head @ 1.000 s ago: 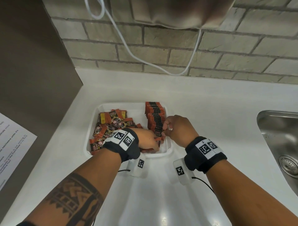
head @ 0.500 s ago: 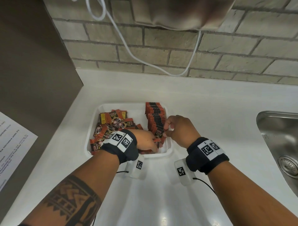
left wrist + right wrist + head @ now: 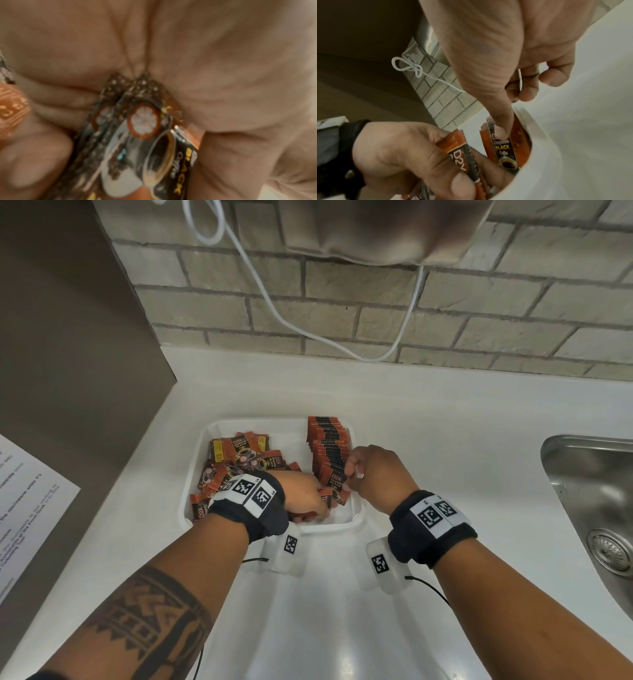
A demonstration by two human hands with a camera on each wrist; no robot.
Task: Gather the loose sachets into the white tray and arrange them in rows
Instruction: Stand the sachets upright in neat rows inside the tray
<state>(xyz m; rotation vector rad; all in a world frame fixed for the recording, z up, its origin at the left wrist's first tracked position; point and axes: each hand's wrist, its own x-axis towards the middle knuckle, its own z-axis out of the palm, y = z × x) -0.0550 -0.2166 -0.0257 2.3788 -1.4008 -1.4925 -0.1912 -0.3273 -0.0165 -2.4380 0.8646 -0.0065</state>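
The white tray [image 3: 356, 518] stood on the white desk [image 3: 445, 419]. A row of sachets [image 3: 327, 450] stood on edge along its right side, and loose sachets [image 3: 239, 460] lay in a heap on its left. The left hand [image 3: 305, 498] gripped a small bundle of sachets [image 3: 465, 152] inside the tray. The right hand [image 3: 380, 474] pinched the nearest sachet of the row [image 3: 503, 150], thumb pressed on its front.
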